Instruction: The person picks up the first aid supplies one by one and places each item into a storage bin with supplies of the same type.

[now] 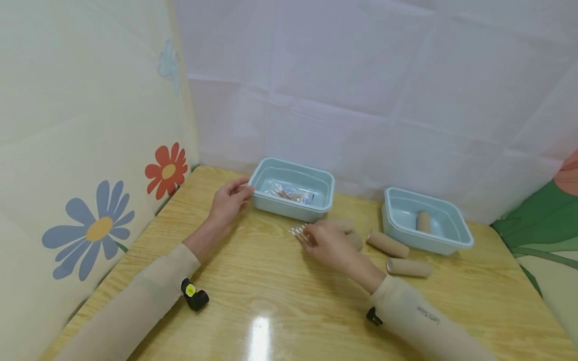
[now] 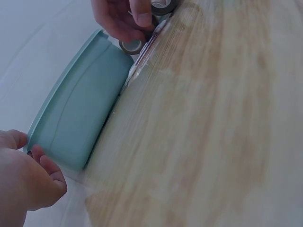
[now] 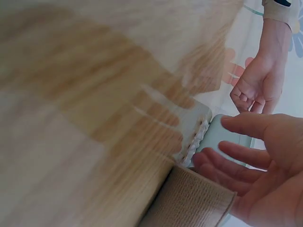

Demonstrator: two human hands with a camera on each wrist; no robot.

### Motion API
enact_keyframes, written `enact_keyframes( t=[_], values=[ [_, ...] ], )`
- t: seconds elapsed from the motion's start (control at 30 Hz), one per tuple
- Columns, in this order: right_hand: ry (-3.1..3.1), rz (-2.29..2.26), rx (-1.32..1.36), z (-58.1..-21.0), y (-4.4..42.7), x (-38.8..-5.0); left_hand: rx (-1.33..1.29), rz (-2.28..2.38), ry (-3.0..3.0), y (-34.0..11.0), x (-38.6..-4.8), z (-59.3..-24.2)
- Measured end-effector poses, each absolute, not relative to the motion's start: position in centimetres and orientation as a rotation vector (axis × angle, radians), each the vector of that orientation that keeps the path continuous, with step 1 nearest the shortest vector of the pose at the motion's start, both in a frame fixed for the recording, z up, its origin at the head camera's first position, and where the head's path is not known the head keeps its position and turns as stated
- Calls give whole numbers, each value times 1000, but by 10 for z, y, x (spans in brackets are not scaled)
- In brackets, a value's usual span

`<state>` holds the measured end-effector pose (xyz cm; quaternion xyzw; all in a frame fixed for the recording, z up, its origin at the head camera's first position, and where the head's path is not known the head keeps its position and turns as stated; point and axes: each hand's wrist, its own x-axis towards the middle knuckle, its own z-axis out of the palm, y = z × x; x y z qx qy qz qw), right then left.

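Note:
My left hand [image 1: 227,203] holds the near left corner of a light blue plastic basin [image 1: 289,208], thumb and fingers pinching its rim in the left wrist view. Inside that basin lie cotton swabs [image 1: 284,194] with clear plastic packaging. Just in front of it, more cotton swabs [image 1: 298,232] lie on the table in a row, white tips outward. Over them is my right hand [image 1: 331,248]; in the right wrist view its thumb and fingers stand apart, with the swabs [image 3: 195,142] beyond the fingertips. A cardboard tube [image 3: 189,198] lies beside this hand.
To the right stands a second light blue basin [image 1: 417,243] with one cardboard tube [image 1: 423,221] inside. Several cardboard tubes lie between and before the basins, among them one tube [image 1: 408,267] nearest the front. Behind the wooden table [image 1: 253,281] hangs a white sheet [image 1: 334,100].

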<state>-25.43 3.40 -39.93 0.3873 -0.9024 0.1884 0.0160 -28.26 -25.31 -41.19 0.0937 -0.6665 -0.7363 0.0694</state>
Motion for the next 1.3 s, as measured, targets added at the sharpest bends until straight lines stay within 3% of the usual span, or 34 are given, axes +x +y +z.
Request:
enact_keyframes(
  t=[0.33, 0.53, 1.3],
  values=[
    [-2831, 381, 1202, -402, 30, -253, 290, -2263, -1996, -254, -282, -409],
    [-2844, 427, 1240, -403, 29, -254, 300, -2267, -2010, -250, -277, -398],
    [-2969, 545, 1174, -403, 30, -254, 278, -2190, -2015, -252, -284, -414]
  ],
)
